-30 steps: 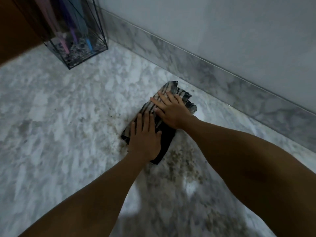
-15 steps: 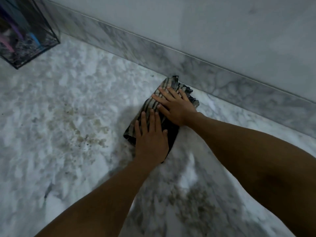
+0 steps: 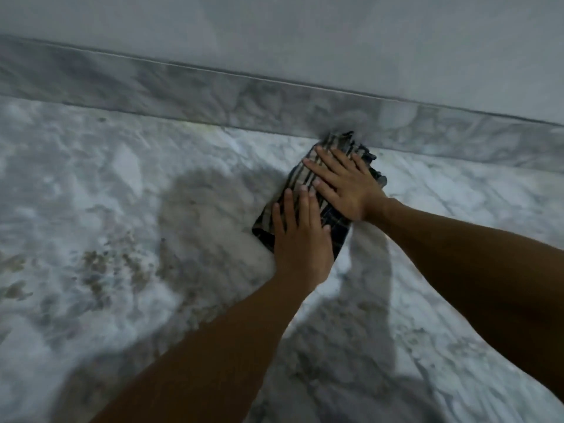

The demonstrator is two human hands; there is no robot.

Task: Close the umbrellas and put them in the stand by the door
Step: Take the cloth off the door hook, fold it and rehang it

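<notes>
— Now, item one: the hands?
— Left hand (image 3: pixel 300 239): flat, fingers stretched out and close together, palm pressed down on the near end of the folded plaid umbrella (image 3: pixel 308 181). Right hand (image 3: pixel 345 184): likewise flat, fingers spread, laid across the far half. Neither curls round anything; both press from above.

— Item two: surroundings and obstructions?
— Both bare forearms reach in from the lower edge. Nothing else lies near the bundle. Its far end sits hard up by the marble skirting (image 3: pixel 213 96); whether it touches I cannot tell, the picture being blurred there.

— Item three: surface and room?
— Marble floor (image 3: pixel 106 193), white with grey veining, brownish speckled patches to the left, and the arms' shadows across it. Above the skirting, a plain pale wall (image 3: pixel 274 32). Light is dim.

— Item four: placement and lie of the umbrella?
— On the floor, right of centre, lying flat. Dark cloth with beige stripes, gathered into a compact oblong. Long axis runs from near-left to far-right, ruffled far end towards the skirting, near end under the left palm.
</notes>
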